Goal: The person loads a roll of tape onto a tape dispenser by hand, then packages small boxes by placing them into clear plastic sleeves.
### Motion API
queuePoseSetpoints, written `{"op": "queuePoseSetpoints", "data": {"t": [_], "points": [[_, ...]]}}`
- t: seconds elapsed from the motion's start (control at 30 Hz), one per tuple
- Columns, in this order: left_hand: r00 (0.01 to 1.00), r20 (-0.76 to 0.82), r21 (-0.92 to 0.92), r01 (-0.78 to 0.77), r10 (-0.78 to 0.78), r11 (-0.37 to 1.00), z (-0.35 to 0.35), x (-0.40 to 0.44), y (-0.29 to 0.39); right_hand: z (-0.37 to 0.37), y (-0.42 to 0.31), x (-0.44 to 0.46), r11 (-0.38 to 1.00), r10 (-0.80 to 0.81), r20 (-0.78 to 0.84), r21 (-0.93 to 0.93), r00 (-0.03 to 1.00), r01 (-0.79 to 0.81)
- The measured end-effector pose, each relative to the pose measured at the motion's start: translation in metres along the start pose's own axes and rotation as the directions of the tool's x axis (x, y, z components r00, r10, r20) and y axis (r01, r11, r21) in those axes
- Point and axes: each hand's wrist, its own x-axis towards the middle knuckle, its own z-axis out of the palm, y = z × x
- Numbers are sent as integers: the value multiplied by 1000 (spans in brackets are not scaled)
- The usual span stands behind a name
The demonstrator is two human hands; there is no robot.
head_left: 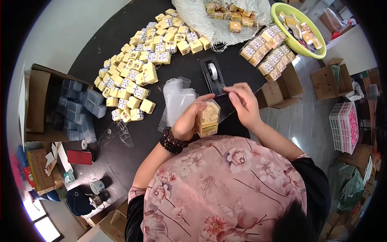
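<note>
My left hand (190,119), with dark beads at its wrist, is wrapped round a clear package with yellow boxes (209,117) inside. My right hand (245,105) is just right of the package, thumb and index finger close together near the end of the tape dispenser (215,82). Whatever those fingertips hold is too small to make out. The black dispenser carries a white tape roll (213,71). Flat clear plastic sleeves (175,100) lie on the dark table left of the package.
Many small yellow boxes (139,64) are heaped at the back left. Orange packs (277,61), a white woven sack (189,12) and a green basin (321,52) are at the back right. A carton (38,105) of clear cases stands left; a red phone (80,157) lies nearer.
</note>
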Motion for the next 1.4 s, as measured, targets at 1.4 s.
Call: {"op": "queuePoseSetpoints", "data": {"t": [1.4], "points": [[980, -182, -54, -91, 80, 994, -4, 31, -12, 17, 11, -9, 1000, -18, -29, -16, 999, 18]]}}
